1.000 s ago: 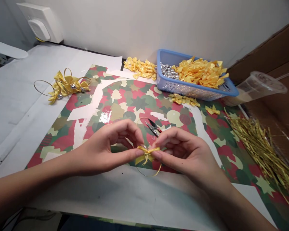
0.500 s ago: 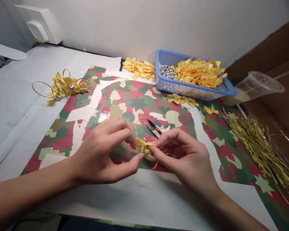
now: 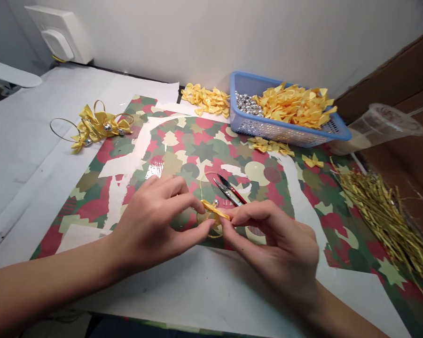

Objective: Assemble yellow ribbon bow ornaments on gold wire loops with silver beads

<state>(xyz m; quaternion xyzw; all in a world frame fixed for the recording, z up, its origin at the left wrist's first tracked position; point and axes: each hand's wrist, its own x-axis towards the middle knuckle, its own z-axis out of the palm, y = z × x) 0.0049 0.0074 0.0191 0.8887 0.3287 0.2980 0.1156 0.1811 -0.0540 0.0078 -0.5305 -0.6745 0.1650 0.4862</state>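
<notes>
A yellow ribbon bow point(image 3: 213, 208) with a small silver bell point(image 3: 216, 203) is pinched at its right end between the thumb and index finger of my right hand point(image 3: 273, 234). My left hand point(image 3: 158, 220) is at the bow's other side, index fingertip against its left end. Its thumb tip lies just below the bow, apart from the index finger, and the fingers are bent but not closed. A thin gold cord point(image 3: 201, 185) loops behind and below the bow. Small thread snips point(image 3: 229, 190) with red and dark handles lie just behind my right fingers.
At the back, a blue basket point(image 3: 289, 133) holds silver bells and yellow bows. Loose bows point(image 3: 206, 100) lie beside it. Finished-looking bow pieces with gold loops point(image 3: 98, 124) sit at left. Gold ties point(image 3: 384, 220) and a clear plastic cup point(image 3: 377, 129) are at right.
The bow has turned in my right fingers and now shows more edge-on. My right hand has shifted slightly right, and my left hand stays close to the bow.
</notes>
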